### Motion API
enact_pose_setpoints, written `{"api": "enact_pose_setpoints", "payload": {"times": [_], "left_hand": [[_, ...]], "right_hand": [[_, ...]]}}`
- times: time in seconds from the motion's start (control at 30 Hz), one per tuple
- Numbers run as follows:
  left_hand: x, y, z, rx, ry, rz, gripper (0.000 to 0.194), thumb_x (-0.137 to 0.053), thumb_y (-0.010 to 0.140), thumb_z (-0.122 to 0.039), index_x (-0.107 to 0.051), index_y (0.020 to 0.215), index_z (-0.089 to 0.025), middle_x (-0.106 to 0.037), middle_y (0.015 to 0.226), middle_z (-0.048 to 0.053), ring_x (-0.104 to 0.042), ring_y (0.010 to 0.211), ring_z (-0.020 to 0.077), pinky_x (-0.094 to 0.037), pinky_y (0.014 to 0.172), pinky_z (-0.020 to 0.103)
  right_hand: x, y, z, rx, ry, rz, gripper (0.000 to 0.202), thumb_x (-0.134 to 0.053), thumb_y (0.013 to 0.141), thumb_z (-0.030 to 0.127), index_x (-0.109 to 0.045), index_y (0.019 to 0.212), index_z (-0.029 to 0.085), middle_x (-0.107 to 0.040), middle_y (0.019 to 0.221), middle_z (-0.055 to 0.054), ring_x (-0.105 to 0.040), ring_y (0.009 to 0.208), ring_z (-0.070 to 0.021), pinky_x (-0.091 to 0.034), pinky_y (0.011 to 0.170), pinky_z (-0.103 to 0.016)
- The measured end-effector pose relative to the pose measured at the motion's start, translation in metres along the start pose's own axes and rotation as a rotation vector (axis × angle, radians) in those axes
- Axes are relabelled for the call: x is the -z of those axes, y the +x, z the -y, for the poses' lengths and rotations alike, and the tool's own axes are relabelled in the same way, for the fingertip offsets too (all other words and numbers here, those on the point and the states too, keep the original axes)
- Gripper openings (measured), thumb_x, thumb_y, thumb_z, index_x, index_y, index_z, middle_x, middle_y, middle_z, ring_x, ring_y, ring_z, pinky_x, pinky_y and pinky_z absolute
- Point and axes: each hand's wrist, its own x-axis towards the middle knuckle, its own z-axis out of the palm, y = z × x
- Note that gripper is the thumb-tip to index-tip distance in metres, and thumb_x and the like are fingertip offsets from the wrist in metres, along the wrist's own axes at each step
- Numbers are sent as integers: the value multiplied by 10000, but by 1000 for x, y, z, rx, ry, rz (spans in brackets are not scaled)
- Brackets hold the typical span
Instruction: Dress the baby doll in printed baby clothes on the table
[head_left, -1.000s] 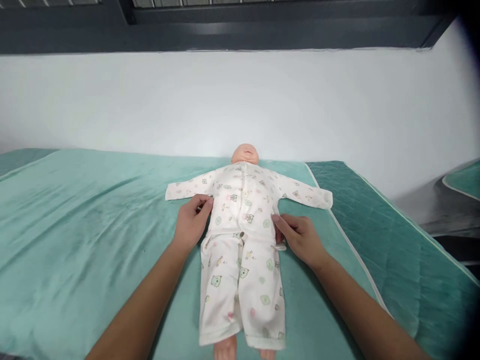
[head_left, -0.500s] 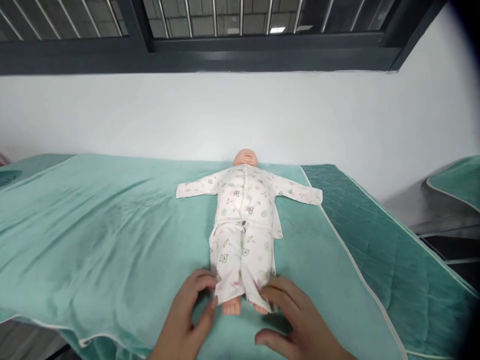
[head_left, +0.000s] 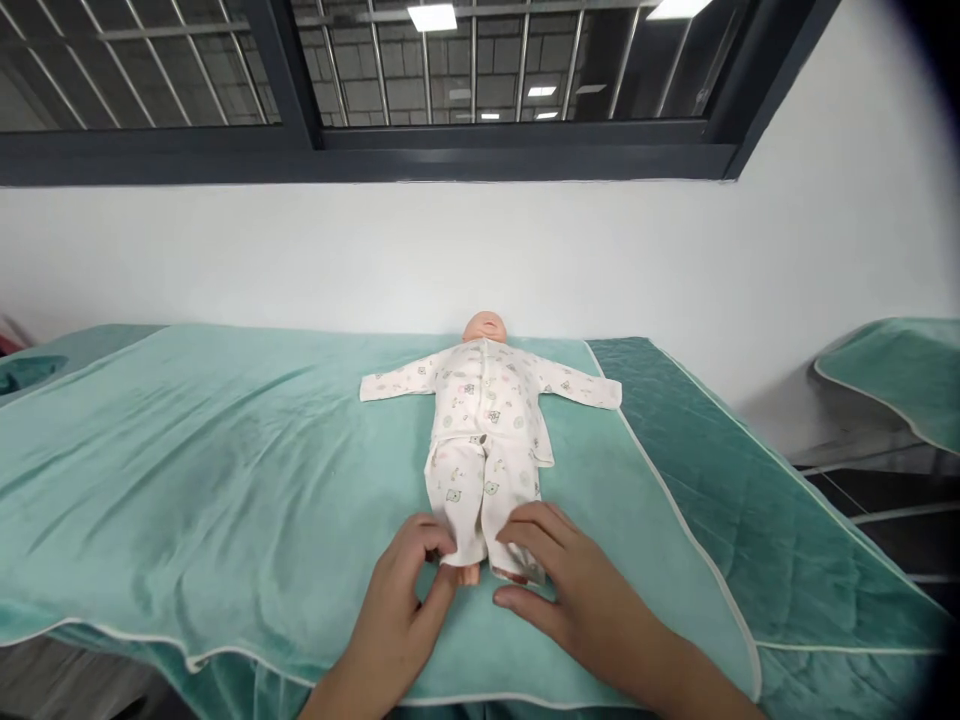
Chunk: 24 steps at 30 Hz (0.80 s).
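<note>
At the lower centre of the frame, the left hand (head_left: 394,605) curves in beside the picture-left leg of the patterned white trousers (head_left: 456,490), thumb and forefinger close together at the cuff; whether they pinch the cloth, I cannot tell. To its right, the right hand (head_left: 581,585) is open, its fingers lying over the lower part of the other trouser leg and its thumb standing apart below the hem. The doll (head_left: 485,327) wearing these trousers lies on its back down the middle of the frame, head towards the wall (head_left: 322,260), with a foot (head_left: 470,575) showing under the picture-left cuff. Its matching shirt (head_left: 486,390) spreads its sleeves out to both sides, and the shirt's lower picture-right corner flares onto the light green blanket (head_left: 225,490) underneath. A darker quilted mat (head_left: 727,510) extends along the right of the frame, and a dark window frame (head_left: 510,162) with metal bars (head_left: 473,70) behind it crosses the top.
</note>
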Motion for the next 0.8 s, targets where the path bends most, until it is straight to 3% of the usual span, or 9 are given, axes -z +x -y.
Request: {"api": "enact_pose_setpoints", "payload": {"times": [0.13, 0.23, 0.3, 0.4, 0.63, 0.8], "left_hand": [[-6, 5, -5, 51, -55, -100, 62, -510, 916, -220, -548, 867, -218, -584, 885, 20, -579, 846, 170, -459, 778, 288], [-3, 7, -10, 111, -145, -139, 85, -504, 919, -236, -560, 860, -211, -578, 846, 8, -576, 798, 156, -466, 750, 276], [3, 7, -13, 136, -177, -134, 87, -505, 916, -236, -554, 850, -208, -572, 828, -1, -569, 776, 146, -465, 736, 267], [15, 3, -15, 140, -115, -113, 83, -514, 894, -213, -543, 817, -203, -563, 819, -3, -554, 783, 145, -447, 739, 262], [32, -21, -18, 123, 49, -2, 95, -500, 854, -152, -546, 791, -206, -562, 812, -2, -529, 788, 153, -427, 758, 271], [42, -19, -4, 94, -33, 9, 113, -496, 899, -220, -598, 854, -204, -591, 882, 34, -553, 840, 168, -437, 800, 291]], "right_hand": [[-9, 23, 16, -17, -27, 72, 183, -619, 927, 391, -574, 922, 214, -610, 899, -7, -554, 856, -174, -422, 757, -306], [-13, 38, 18, 28, -92, 112, 120, -598, 937, 280, -560, 860, 196, -605, 847, 6, -549, 802, -149, -390, 699, -275], [-11, 44, 21, 89, -144, 155, 102, -549, 942, 198, -559, 841, 186, -602, 840, -1, -548, 786, -141, -371, 674, -265], [-4, 44, 28, 133, -128, 215, 171, -534, 951, 233, -545, 788, 184, -594, 799, 0, -538, 740, -131, -356, 639, -256], [5, 34, 42, 70, 6, 253, 101, -604, 914, 262, -598, 835, 199, -631, 830, 7, -558, 761, -134, -391, 655, -250], [25, 42, 26, -53, 34, 217, 139, -547, 930, 322, -648, 921, 227, -663, 881, -5, -583, 782, -154, -427, 678, -280]]}}
